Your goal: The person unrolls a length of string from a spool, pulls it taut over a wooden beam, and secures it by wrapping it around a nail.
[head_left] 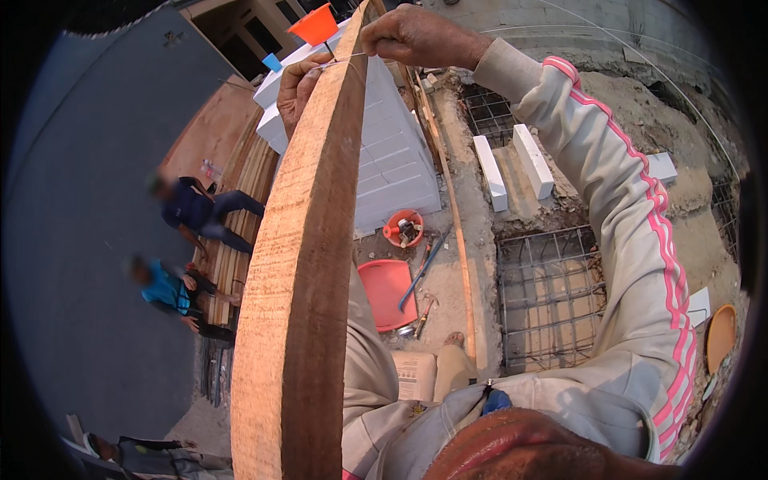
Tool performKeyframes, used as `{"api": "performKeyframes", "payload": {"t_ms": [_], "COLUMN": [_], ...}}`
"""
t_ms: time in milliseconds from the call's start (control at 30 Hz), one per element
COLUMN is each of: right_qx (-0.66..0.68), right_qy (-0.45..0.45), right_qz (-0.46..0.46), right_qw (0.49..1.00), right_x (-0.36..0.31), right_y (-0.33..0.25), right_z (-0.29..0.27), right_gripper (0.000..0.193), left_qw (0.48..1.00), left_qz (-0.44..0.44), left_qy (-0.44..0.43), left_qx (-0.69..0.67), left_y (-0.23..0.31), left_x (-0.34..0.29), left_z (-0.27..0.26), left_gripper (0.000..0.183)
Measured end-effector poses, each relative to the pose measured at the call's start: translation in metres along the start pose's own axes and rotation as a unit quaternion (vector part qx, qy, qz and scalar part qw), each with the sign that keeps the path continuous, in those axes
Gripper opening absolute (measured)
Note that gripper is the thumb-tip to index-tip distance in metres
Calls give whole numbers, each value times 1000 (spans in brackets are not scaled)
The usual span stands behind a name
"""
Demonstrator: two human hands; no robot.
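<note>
Here's the big one: a long, rough-sawn brown wooden beam [296,264], filling the centre, its long axis running from the lower edge up and slightly right, its far end pointing to the top of the view. To the right of its upper half stands a stack of smooth white rectangular blocks [392,160]; lower right, a grid of grey steel bars [552,296] in a trench. And now the right hand [416,36], beside the beam's far end, thumb and finger pinched together on a thin white string [358,54]! Below, a shallow red plastic tray [386,294] lies on the ground. Across the beam, the left hand [298,92] curls by its left edge, fingers bent near the string; partly hidden, so I can't tell how firmly it grips. Printing on the pale paper bag [416,376], but too small to read. Smallest of all, a thin dark metal nail [332,54] at the beam's top, the string beside it.
</note>
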State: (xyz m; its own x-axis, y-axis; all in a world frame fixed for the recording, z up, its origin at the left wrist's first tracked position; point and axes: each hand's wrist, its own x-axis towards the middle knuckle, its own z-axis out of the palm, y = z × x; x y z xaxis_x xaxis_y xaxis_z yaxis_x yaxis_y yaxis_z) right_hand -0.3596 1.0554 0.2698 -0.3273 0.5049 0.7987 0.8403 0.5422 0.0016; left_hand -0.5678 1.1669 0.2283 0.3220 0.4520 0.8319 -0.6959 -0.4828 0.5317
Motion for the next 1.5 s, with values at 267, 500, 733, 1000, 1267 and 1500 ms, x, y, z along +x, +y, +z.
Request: {"api": "performKeyframes", "payload": {"t_ms": [267, 500, 733, 1000, 1267, 1500], "right_qx": [-58, -21, 3, 17, 30, 54], "right_qy": [-43, 1, -9, 2, 7, -10], "right_qz": [20, -23, -10, -36, -51, -30], "right_qw": [997, 1000, 1000, 999, 998, 998], "right_x": [11, 8, 2, 12, 6, 2], "right_y": [-7, -4, -12, -3, -17, -21], "right_z": [-3, 5, 0, 12, -3, -5], "right_gripper": [13, 20, 25, 24, 23, 24], "left_qw": [995, 992, 995, 995, 992, 998], "left_qz": [40, 97, 78, 82, 108, 58], "left_qy": [-23, -45, -59, -24, -27, 4], "left_qx": [87, 70, 26, 47, 54, 32], "left_y": [8, 4, 6, 0, 4, 6], "left_x": [-2, -3, -6, 1, -1, -11], "left_z": [-1, 1, 7, 2, 8, 16], "left_gripper": [12, 13, 15, 14, 16, 16]}}
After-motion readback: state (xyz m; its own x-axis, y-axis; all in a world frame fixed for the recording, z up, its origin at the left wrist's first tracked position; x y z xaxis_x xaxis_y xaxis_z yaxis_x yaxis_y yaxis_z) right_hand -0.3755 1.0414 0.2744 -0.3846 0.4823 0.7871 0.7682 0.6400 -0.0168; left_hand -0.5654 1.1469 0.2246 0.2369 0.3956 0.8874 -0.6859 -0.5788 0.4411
